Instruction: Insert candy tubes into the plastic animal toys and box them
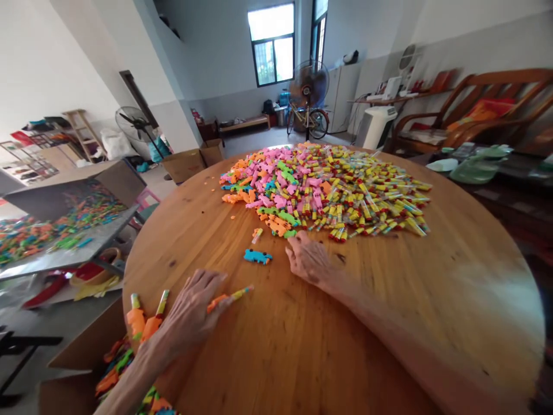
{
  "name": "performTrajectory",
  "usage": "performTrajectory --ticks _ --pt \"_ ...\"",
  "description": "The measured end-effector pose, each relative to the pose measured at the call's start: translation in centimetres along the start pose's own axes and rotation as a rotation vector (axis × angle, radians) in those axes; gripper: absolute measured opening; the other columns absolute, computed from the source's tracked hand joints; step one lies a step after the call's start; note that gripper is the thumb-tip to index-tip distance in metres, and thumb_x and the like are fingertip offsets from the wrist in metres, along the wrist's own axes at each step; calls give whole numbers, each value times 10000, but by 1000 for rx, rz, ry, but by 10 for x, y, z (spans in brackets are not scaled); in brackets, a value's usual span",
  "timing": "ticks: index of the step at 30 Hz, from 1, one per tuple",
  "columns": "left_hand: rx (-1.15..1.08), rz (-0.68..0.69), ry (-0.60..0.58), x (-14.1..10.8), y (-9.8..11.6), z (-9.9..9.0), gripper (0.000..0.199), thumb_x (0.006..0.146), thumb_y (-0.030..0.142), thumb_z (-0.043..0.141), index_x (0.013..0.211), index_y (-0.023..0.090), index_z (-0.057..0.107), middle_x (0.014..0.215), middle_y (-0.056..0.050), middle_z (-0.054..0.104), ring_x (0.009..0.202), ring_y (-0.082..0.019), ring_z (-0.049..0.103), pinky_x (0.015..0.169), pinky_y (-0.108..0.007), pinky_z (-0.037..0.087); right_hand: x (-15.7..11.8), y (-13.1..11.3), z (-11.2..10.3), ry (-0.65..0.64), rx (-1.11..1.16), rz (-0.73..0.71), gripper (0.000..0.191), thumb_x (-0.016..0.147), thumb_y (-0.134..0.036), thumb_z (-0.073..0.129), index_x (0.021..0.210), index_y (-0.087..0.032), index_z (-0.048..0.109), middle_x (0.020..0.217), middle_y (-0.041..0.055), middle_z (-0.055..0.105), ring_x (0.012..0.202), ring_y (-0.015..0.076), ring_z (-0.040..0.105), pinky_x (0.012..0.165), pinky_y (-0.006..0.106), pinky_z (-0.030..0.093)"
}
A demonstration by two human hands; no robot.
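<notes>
My left hand is low over the left part of the round wooden table, palm down. Between its thumb and fingers is an orange toy car with a clear-and-yellow tube pointing out to the right. My right hand rests at the near edge of the pile, fingers bent and a little apart. Its fingertips are by a green toy car, and they seem to touch it. A blue toy car lies on the wood between the hands. Just behind it is a small tube with an orange end.
Pink, orange and green toy cars heap beside many yellow tubes on the table. Two orange cars with tubes lie at the left edge, above a cardboard box of toys. A fan stands behind.
</notes>
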State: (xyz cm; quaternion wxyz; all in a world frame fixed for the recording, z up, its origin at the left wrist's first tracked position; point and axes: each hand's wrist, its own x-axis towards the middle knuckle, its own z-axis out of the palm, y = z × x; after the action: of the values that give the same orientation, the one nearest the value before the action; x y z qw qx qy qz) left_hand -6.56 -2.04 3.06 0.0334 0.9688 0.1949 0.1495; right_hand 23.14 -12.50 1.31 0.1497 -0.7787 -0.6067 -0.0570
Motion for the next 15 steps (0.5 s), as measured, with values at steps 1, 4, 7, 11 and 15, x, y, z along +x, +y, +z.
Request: performTrajectory --ticks 1,4,7,11,15 --pt "-1 -24 17 5 -4 -4 302 1020 354 511 1271 190 546 1176 -122 624 1077 -268 550 899 -427 486 5 -2 3 16 -11 6 233 985 -240 445 1042 -130 642 1040 166 629 650 181 575 521 312 231" --pt "-4 -40 35 35 -6 -3 310 1025 342 497 1289 191 556 1183 -123 625 1090 -272 559 938 -450 492 20 -15 9 32 -11 -59 250 990 -191 411 1038 -114 644 1013 178 645 647 188 575 529 319 237" --pt "-19 12 -25 69 -1 12 345 985 267 550 1328 225 550 1206 -109 621 1107 -261 569 948 -429 505 39 -38 10 26 13 -147 236 995 -170 419 1003 -138 652 905 134 674 719 200 594 573 306 288" --pt "50 48 -104 90 0 38 253 935 219 594 1183 221 644 1196 -118 624 1076 -264 589 913 -414 523 70 -64 8 22 24 -147 187 960 -149 487 924 -129 670 826 116 686 734 184 588 594 270 314" --pt "57 95 -88 88 -11 47 306 934 205 589 1232 262 630 1124 -86 620 1008 -231 613 855 -363 533 87 -70 2 -3 40 -124 91 907 -153 584 888 -122 668 824 94 689 717 159 566 598 243 330"
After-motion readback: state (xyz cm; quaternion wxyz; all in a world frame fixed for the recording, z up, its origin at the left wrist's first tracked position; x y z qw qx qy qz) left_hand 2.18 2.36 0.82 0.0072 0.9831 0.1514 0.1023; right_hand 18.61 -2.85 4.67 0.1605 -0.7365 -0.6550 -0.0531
